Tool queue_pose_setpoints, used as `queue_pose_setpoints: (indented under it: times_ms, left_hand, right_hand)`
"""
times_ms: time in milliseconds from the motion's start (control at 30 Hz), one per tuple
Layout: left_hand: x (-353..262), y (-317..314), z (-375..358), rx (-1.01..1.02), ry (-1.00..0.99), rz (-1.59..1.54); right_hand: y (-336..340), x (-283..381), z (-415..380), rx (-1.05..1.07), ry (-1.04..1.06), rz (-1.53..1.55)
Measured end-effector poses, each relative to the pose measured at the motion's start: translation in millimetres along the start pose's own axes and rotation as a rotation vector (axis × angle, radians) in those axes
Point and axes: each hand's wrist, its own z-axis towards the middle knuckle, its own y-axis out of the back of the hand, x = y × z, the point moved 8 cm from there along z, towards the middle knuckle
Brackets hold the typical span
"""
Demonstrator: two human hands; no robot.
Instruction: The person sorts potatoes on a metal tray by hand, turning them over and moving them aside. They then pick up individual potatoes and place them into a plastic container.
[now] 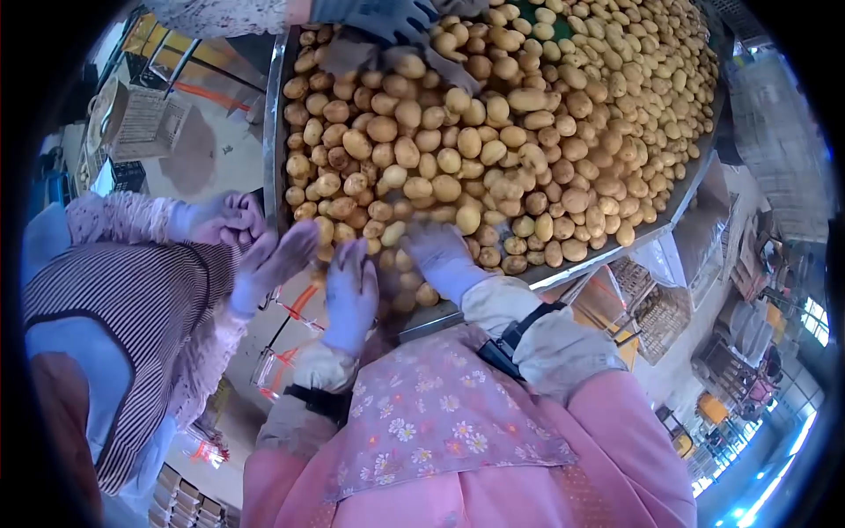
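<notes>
A thick heap of yellow-brown potatoes (471, 141) covers a metal-edged sorting table (607, 256) in front of me. At its near edge is my left hand (352, 290), in a pale glove. Its fingers stretch forward beside the nearest potatoes, and I see nothing held in it. To the right, my right hand (440, 253), gloved alike, reaches in over the potatoes with its fingers extended. The fingertips are slightly blurred and touch or nearly touch the heap; no potato shows in the grip. Some potatoes between the two hands are blurred.
On the left a co-worker in a striped apron (158, 290) holds two gloved hands (275, 255) near the table corner. Another person's dark-gloved hand (378, 22) rests over the far-left potatoes. Crates (660, 317) stand on the floor at right, and a basket (145, 123) at left.
</notes>
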Motion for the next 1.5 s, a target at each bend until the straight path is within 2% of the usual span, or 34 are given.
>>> queue_pose_setpoints:
  times_ms: [67,133,200,233,267,300,333,367,400,433,467,533,600,667,767,800,867,900,933,1000,1067,1133,1167,1200,1233,1267,1333,1367,1400,1433,1500]
  left_hand:
    - [-5,9,22,-0.06,-0.006,-0.063]
    - [-6,4,30,-0.009,-0.026,-0.086]
    - [-9,-9,33,0.066,-0.11,-0.099]
    - [-8,-12,35,0.071,-0.109,-0.105]
    - [-11,-19,40,0.1,-0.162,0.061]
    - [-17,-28,43,0.123,-0.228,0.22]
    - [-23,-32,42,0.122,-0.237,0.214]
    - [-33,-44,38,0.16,-0.231,0.24]
    - [-42,-56,36,0.192,-0.221,0.269]
    - [-52,-68,26,0.201,-0.255,0.281]
    - [-67,-68,19,0.234,-0.198,0.251]
    - [-73,-74,9,0.268,-0.235,0.21]
    - [-65,-71,-6,0.319,-0.301,0.208]
    - [-46,-64,-27,0.376,-0.351,0.211]
    - [-4,-44,-58,0.455,-0.411,0.241]
    - [14,-33,-66,0.442,-0.332,0.258]
    - [44,-23,-75,0.417,-0.25,0.272]
    - [57,-8,-74,0.273,-0.183,0.227]
    - [69,4,-77,0.134,-0.115,0.181]
    - [53,3,-41,0.135,-0.08,0.211]
    - [47,-4,2,-0.025,-0.063,0.071]
    - [37,-20,36,-0.05,-0.012,0.168]
    - [35,-22,44,-0.081,0.039,0.262]
    - [33,-23,43,-0.084,0.04,0.253]
    - [28,-25,41,-0.042,-0.018,0.227]
    - [23,-27,35,0.005,-0.076,0.204]
    - [22,-30,12,0.049,-0.067,0.19]
    - [11,-33,-1,0.096,-0.126,0.162]
    - [-1,-37,-14,0.151,-0.189,0.134]
    - [-7,-37,-22,0.104,-0.212,0.178]
    - [0,-36,-29,0.132,-0.204,0.182]
  right_hand:
    - [1,-4,0,-0.015,0.013,0.082]
    - [11,-11,-15,-0.038,0.007,0.16]
    - [60,-35,-64,-0.401,-0.076,0.488]
    - [76,-49,-98,-0.386,-0.183,0.647]
    - [74,-67,-140,-0.405,-0.263,0.608]
    - [-18,-132,-256,-0.443,-0.77,1.026]
    - [30,-133,-286,-0.509,-1.1,1.278]
    - [19,-163,-335,-0.381,-0.81,0.352]
    - [25,-165,-336,-0.389,-0.807,0.346]
    - [50,-161,-334,-0.442,-0.771,0.068]
    - [70,-152,-331,-0.486,-0.727,-0.205]
    - [53,-148,-258,-0.539,-0.722,0.634]
    - [62,-108,-158,-0.426,-0.517,0.548]
    - [42,-60,-89,-0.239,-0.48,0.109]
    - [31,-36,-71,-0.15,-0.33,0.161]
    - [16,-41,-76,-0.059,-0.115,0.153]
    - [27,-71,-84,0.076,0.011,0.068]
    - [26,-83,-76,0.28,-0.053,0.129]
    - [22,-81,-62,0.286,-0.048,0.133]
    - [30,-85,-32,0.0,-0.393,0.437]
    - [36,-51,-3,0.029,-0.413,0.319]
    - [27,-47,-6,0.052,-0.443,0.197]
    - [18,-37,-19,-0.025,-0.222,0.124]
    - [13,-28,-39,-0.097,0.002,0.048]
    - [5,-33,-62,-0.012,0.097,0.065]
    - [7,-55,-76,-0.009,0.097,0.061]
    - [-5,-107,-94,0.224,-0.213,0.25]
    - [-2,-104,-93,0.223,-0.21,0.248]
    - [11,-102,-93,0.084,-0.279,0.198]
    - [25,-99,-94,-0.057,-0.346,0.146]
    - [26,-53,-81,-0.015,-0.291,0.128]
